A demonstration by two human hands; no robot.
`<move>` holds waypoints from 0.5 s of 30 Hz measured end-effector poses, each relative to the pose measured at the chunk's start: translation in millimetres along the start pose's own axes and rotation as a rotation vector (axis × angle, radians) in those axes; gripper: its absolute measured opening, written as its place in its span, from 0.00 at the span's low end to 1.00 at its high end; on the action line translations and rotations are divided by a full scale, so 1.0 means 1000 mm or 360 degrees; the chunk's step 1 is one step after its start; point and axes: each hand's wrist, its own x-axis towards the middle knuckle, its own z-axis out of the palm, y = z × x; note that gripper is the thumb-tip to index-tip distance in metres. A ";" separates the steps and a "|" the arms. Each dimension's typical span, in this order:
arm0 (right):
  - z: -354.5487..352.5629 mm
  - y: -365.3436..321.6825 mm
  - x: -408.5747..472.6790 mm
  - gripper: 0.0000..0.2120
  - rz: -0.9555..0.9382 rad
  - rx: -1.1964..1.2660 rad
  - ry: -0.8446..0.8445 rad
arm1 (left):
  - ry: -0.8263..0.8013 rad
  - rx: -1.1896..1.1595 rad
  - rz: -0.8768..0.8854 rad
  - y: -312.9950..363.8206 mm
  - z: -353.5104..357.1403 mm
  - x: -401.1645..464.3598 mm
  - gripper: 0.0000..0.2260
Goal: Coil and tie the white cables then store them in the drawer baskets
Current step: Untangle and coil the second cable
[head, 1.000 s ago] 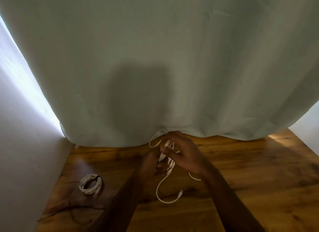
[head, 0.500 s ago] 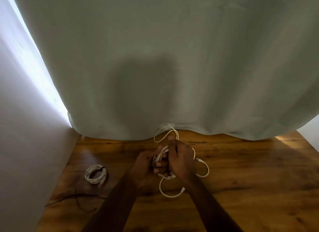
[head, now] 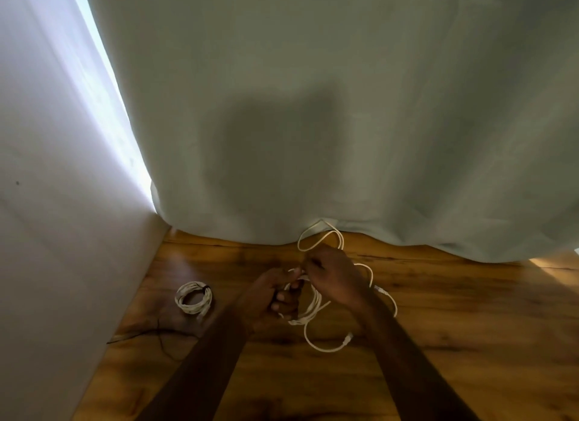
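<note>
Both hands closed on the white cable (head: 314,304): left hand (head: 269,298) curled round the gathered loops, right hand (head: 335,279) pinching a strand at the top of the bundle. Held just above the wooden tabletop (head: 454,320), in front of the curtain hem. Loose length trailing off in open loops, one toward the curtain (head: 344,107), one toward the body, ending in a connector (head: 347,338). Probably mid-coil, not yet tied.

To do it well: keep the left grip firm so turns stay even, feed slack with the right in same-sized loops, avoid twisting, leave a short tail for wrapping.

Well apart on the left, a finished coil (head: 193,297) lying flat, bound by a dark tie. Near it, a thin dark wire (head: 147,333). White wall (head: 62,232) on the left, daylight leaking along the curtain's edge. No drawer baskets in view.
</note>
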 end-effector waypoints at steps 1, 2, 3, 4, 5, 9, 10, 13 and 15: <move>0.003 -0.002 0.000 0.19 0.0049 0.0065 -0.0060 | -0.0019 0.0010 0.0015 0.001 -0.002 -0.002 0.12; 0.008 -0.003 0.001 0.23 0.0142 0.0158 -0.0114 | -0.0025 0.0023 0.0041 0.003 -0.002 -0.003 0.13; 0.015 -0.004 0.003 0.26 0.0230 0.0242 -0.0170 | -0.0002 0.0061 0.0074 0.004 -0.005 -0.005 0.13; 0.023 -0.003 0.006 0.29 0.0289 0.0303 -0.0192 | 0.0033 0.0130 0.0097 0.005 -0.007 -0.007 0.14; 0.029 -0.002 0.006 0.30 0.0317 0.0375 -0.0181 | 0.0066 0.0207 0.0113 0.004 -0.010 -0.009 0.14; 0.058 -0.011 0.005 0.20 0.0416 0.0930 -0.0226 | 0.0245 0.0287 0.0159 -0.001 -0.035 -0.026 0.15; 0.065 -0.015 0.005 0.20 0.0461 0.0975 -0.0274 | 0.0265 0.0283 0.0179 -0.001 -0.040 -0.031 0.16; 0.082 -0.035 0.005 0.28 0.0522 0.0961 -0.0139 | 0.0260 0.0278 0.0248 0.000 -0.050 -0.044 0.18; 0.091 -0.048 0.009 0.29 0.0496 0.0879 0.0020 | 0.0238 0.0139 0.0259 0.004 -0.053 -0.053 0.19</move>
